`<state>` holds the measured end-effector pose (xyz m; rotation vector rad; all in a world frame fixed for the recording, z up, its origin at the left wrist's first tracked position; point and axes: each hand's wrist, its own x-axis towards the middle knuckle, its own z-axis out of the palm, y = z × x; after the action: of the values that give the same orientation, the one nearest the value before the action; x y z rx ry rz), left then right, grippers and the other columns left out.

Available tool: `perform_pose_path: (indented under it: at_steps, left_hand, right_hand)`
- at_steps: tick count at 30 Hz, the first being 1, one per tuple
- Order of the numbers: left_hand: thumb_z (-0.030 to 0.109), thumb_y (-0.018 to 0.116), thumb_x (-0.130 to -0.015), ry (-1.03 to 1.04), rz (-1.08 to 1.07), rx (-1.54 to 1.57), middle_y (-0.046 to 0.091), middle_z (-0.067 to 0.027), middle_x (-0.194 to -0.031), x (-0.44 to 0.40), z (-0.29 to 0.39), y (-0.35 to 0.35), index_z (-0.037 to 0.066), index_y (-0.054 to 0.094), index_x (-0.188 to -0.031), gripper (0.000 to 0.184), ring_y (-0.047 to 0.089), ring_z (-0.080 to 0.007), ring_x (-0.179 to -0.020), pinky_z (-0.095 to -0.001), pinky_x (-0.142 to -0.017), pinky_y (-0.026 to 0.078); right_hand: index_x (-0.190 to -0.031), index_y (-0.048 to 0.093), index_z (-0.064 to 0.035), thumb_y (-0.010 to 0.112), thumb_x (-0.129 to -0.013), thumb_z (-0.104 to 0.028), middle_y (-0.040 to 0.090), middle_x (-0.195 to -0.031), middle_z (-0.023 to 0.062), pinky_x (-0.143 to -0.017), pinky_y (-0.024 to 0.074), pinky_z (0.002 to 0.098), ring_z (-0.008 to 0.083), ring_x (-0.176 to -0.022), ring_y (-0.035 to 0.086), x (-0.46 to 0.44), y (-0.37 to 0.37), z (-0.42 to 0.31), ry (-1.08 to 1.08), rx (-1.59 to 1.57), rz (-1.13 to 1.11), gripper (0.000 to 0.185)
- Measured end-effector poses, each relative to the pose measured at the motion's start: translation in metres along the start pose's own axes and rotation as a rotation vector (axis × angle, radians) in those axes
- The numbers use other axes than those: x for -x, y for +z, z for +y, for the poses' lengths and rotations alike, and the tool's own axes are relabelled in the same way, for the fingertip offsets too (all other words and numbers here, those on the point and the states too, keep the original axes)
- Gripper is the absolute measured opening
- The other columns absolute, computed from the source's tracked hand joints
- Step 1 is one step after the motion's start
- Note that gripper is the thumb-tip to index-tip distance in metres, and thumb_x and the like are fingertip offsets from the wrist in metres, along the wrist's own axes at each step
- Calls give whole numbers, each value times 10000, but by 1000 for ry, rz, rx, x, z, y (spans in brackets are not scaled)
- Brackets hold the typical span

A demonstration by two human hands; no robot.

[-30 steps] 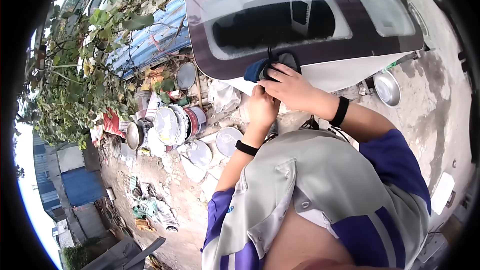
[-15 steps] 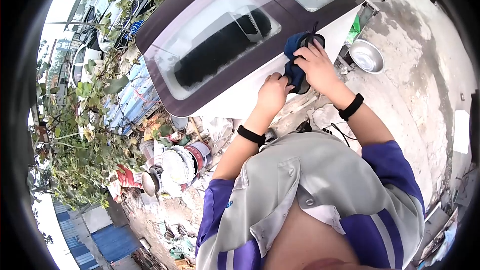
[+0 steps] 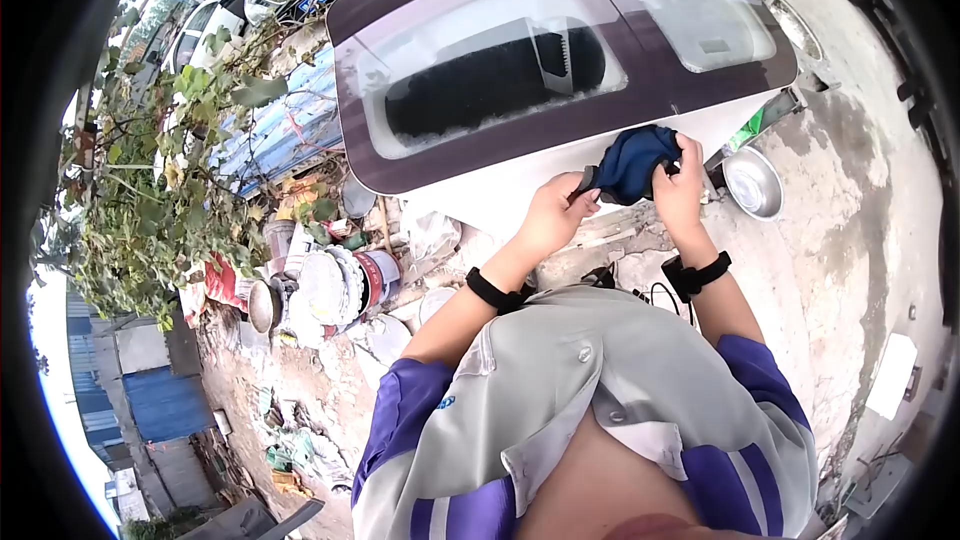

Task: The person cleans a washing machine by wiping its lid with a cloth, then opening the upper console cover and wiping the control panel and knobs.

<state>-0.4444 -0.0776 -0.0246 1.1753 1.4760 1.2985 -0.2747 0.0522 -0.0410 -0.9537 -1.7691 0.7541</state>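
Observation:
Between my hands hangs a small dark blue piece of cloth (image 3: 635,162) with black edging, bunched up; its exact kind is unclear. My left hand (image 3: 555,215) pinches its left edge between thumb and fingers. On the other side, my right hand (image 3: 682,190) grips the right end, fingers curled up behind it. Just beyond the cloth stands what looks like a twin-tub washing machine (image 3: 475,180), white with a purple-brown top. Its two see-through lids are down, and a dark shape shows under the left one.
A metal basin (image 3: 752,183) sits on the concrete to the right of the machine. Left of me are stacked buckets (image 3: 375,280) and a clear plastic bag (image 3: 432,235). Leafy vines (image 3: 170,170) hang along the left, with parked cars behind.
My right hand has come down from the cloth's top to its right side, and the cloth is now spread sideways between both hands. The view has shifted, so the machine appears farther right.

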Motion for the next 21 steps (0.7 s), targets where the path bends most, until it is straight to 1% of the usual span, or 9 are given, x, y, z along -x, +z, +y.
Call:
perform_pose_path:
  at_steps: [4, 8, 10, 11, 13, 15, 18, 19, 21]
  left_hand:
    - [94, 583, -966, -50, 230, 159, 656, -64, -870, 21, -4, -19, -23, 625, -1079, 167, 665, -129, -774, -264, -726, 551]
    - [257, 533, -1011, -142, 405, 270, 669, -59, -873, 64, -2, -62, -6, 627, -1124, 301, 666, -138, -745, -253, -696, 538]
    - [296, 515, -1016, -91, 580, 393, 670, -48, -884, 84, -13, -87, 28, 637, -1085, 303, 651, -133, -753, -266, -722, 524]
    - [308, 513, -1015, -56, 690, 489, 670, -37, -892, 93, -17, -99, 51, 641, -1061, 291, 641, -129, -772, -278, -743, 518]
    - [341, 515, -1007, -17, 887, 727, 675, -15, -904, 110, -14, -122, 101, 635, -1027, 269, 622, -126, -841, -311, -785, 499]
    - [371, 491, -1012, 82, 779, 876, 672, -15, -1016, 129, -20, -146, 117, 619, -1069, 290, 614, -134, -926, -352, -838, 481]
    - [382, 477, -1019, 71, 890, 766, 678, 0, -989, 128, -18, -137, 121, 634, -1030, 304, 619, -145, -969, -352, -903, 481]
    - [294, 450, -1036, 145, 803, 807, 619, -60, -1197, 124, -20, -129, 88, 566, -1225, 302, 578, -204, -1116, -383, -1004, 435]
    - [215, 549, -973, 185, 742, 103, 490, -164, -1368, 106, -8, -103, 25, 380, -1420, 514, 509, -295, -1229, -458, -1070, 384]
  right_hand:
    - [-1195, 489, -16, 676, -738, -32, 454, -1120, 186, -879, 460, 395, 355, -1002, 527, 6, 33, -12, -52, 44, -106, 494]
    - [-1166, 511, -54, 700, -711, -50, 444, -1099, 174, -819, 488, 406, 362, -952, 548, 21, 63, -34, -103, 68, -213, 492]
    - [-1151, 535, -98, 724, -705, -63, 465, -1104, 156, -765, 505, 419, 361, -901, 575, 28, 79, -44, -235, 1, -401, 486]
    - [-1126, 530, -66, 700, -708, -20, 477, -1110, 143, -757, 502, 388, 338, -906, 581, 31, 85, -51, -247, -31, -588, 454]
    - [-1097, 553, -88, 707, -686, -8, 502, -1058, 113, -701, 504, 382, 313, -838, 592, 34, 98, -66, -422, -103, -705, 446]
    - [-1062, 570, -109, 709, -688, -14, 514, -1029, 93, -664, 498, 384, 291, -806, 592, 33, 102, -77, -495, -121, -726, 409]
    - [-1021, 592, -127, 711, -667, -10, 522, -992, 77, -630, 491, 376, 268, -777, 587, 31, 104, -81, -609, -91, -648, 392]
    - [-1010, 599, -131, 711, -655, -6, 523, -980, 74, -622, 489, 372, 262, -770, 584, 29, 103, -80, -647, -72, -605, 392]
    - [-987, 619, -140, 702, -637, 12, 527, -964, 76, -638, 487, 366, 260, -780, 578, 22, 100, -77, -656, -70, -519, 390]
